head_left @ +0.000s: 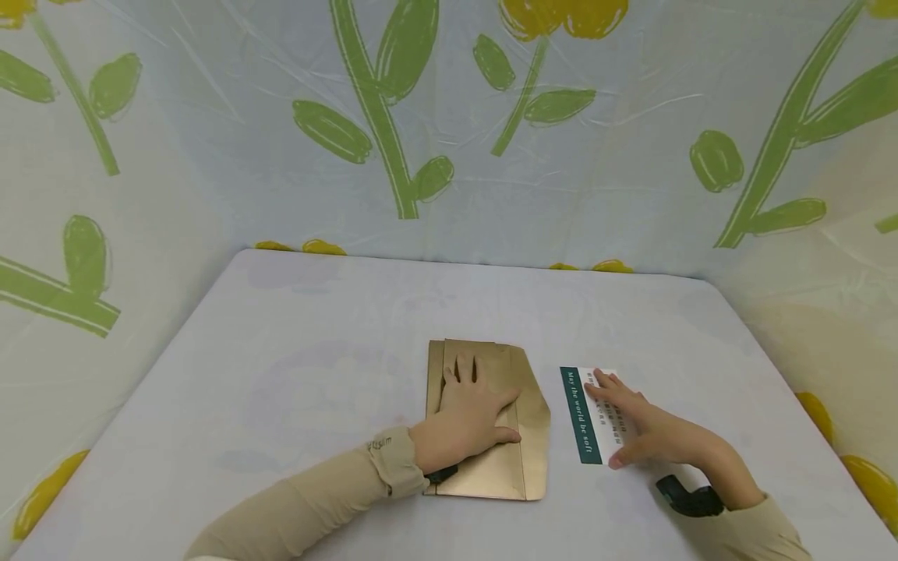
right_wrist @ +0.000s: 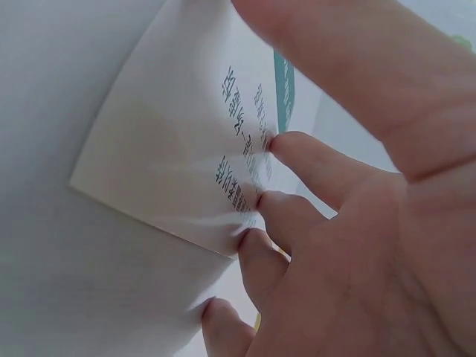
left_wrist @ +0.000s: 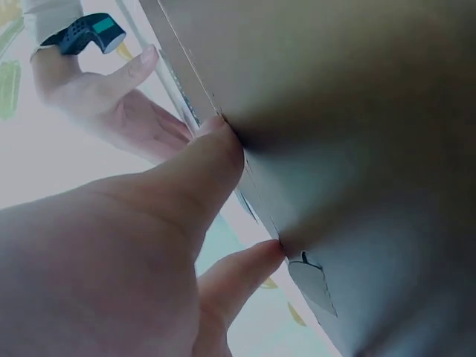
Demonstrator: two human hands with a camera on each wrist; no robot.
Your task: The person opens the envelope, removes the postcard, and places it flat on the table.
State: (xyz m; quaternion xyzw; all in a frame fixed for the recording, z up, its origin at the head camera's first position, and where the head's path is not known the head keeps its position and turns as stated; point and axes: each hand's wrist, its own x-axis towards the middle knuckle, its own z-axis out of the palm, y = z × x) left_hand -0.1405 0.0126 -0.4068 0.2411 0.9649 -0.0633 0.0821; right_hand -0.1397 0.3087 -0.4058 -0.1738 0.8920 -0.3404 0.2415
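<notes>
A gold paper envelope (head_left: 491,475) lies flat on the table in the head view, its flap on the right side. My left hand (head_left: 471,411) rests on it with the fingers spread. In the left wrist view, the thumb and a finger touch the envelope's gold surface (left_wrist: 357,89). To the right lies a white card (head_left: 602,432) with a dark green strip reading "May the world be soft". Over the card's right part is my right hand (head_left: 655,428), fingers spread and hiding some print. The right wrist view shows fingertips touching the printed card (right_wrist: 163,149).
A pale cloth covers the table (head_left: 316,327). Behind it hangs a light curtain (head_left: 266,179) with green stems and yellow flowers, which also runs along both sides. A dark band (head_left: 691,499) is on the right wrist.
</notes>
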